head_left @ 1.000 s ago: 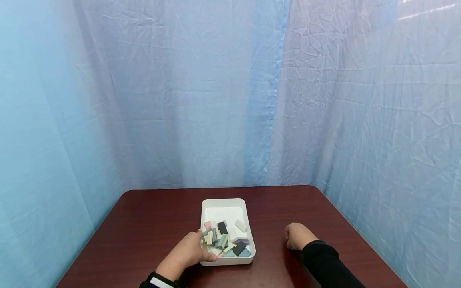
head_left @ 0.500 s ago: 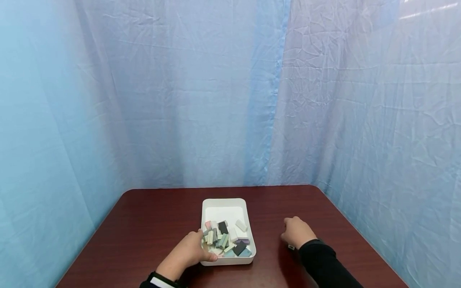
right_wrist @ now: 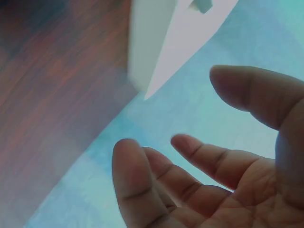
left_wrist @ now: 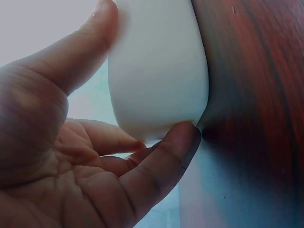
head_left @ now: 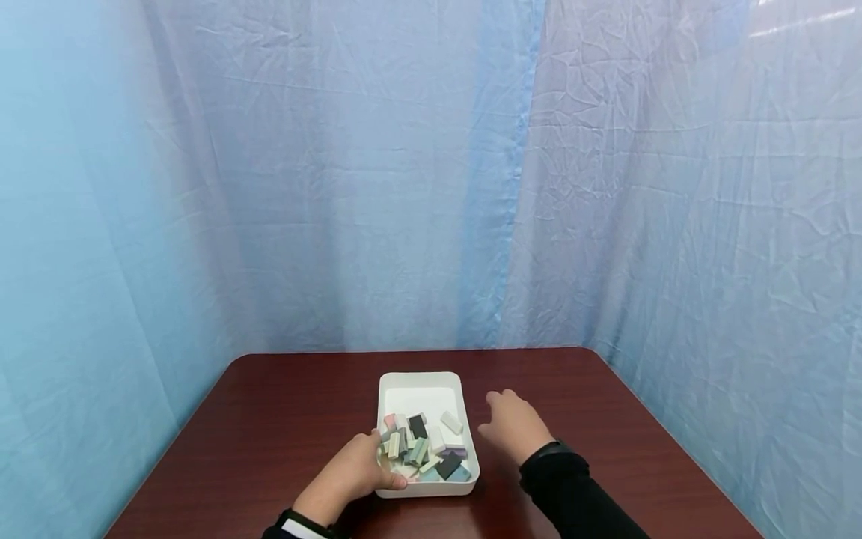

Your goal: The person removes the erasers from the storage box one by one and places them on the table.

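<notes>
On the table stands a white rectangular tray (head_left: 420, 397), its near half holding several small blocks, among them a dark grey block (head_left: 417, 427), a pink block (head_left: 390, 421) and a white block (head_left: 450, 423). My left hand (head_left: 353, 464) grips the tray at its near left corner. The left wrist view has the thumb along the upper part of the white wall (left_wrist: 159, 61) and the fingertips at its lower edge. To the right of the tray, my right hand (head_left: 517, 428) is raised with fingers spread and slightly bent. Nothing shows between its thumb and fingers in the right wrist view.
The dark red-brown wooden table (head_left: 289, 389) has rounded far corners. Light blue curtains (head_left: 404, 187) hang behind it and along both sides. My right sleeve (head_left: 572, 486) covers part of the table at the front right.
My right hand has moved left toward the tray and its fingers have opened. A small block showed on the table under it half a second ago. The left hand and tray stay put.
</notes>
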The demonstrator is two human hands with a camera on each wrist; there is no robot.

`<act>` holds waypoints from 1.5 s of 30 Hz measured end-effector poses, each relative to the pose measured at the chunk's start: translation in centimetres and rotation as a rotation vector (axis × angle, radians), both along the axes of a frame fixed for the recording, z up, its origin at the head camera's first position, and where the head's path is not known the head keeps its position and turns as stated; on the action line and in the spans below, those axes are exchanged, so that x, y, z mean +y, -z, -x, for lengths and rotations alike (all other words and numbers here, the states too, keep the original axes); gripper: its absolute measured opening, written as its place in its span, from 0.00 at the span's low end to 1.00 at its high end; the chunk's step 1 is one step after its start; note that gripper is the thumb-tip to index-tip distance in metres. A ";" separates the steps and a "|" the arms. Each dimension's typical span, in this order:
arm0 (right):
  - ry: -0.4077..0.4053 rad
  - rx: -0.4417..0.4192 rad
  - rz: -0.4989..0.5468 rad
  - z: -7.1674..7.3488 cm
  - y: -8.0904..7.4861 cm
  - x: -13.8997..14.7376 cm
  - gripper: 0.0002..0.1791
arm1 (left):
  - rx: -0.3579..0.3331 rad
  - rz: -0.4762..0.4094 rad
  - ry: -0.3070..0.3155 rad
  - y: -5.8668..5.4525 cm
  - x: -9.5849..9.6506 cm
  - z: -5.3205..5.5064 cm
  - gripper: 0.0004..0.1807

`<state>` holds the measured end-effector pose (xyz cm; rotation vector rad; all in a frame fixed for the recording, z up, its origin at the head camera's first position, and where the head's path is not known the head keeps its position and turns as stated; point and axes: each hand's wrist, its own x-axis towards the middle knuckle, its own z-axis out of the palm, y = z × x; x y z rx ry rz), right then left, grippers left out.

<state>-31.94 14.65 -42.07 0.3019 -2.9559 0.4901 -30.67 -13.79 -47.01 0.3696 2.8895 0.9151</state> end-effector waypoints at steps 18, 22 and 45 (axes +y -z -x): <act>-0.230 -0.136 -0.019 0.0 1.5 -7.7 0.21 | 0.007 -0.010 0.044 0.1 0.2 0.0 0.55; -0.255 -0.189 -0.005 0.3 2.3 -7.8 0.17 | 0.022 -0.018 0.048 0.1 0.2 0.1 0.55; -0.361 0.013 -0.147 0.1 3.5 -9.8 0.22 | -0.014 -0.017 0.045 0.0 -0.4 0.0 0.57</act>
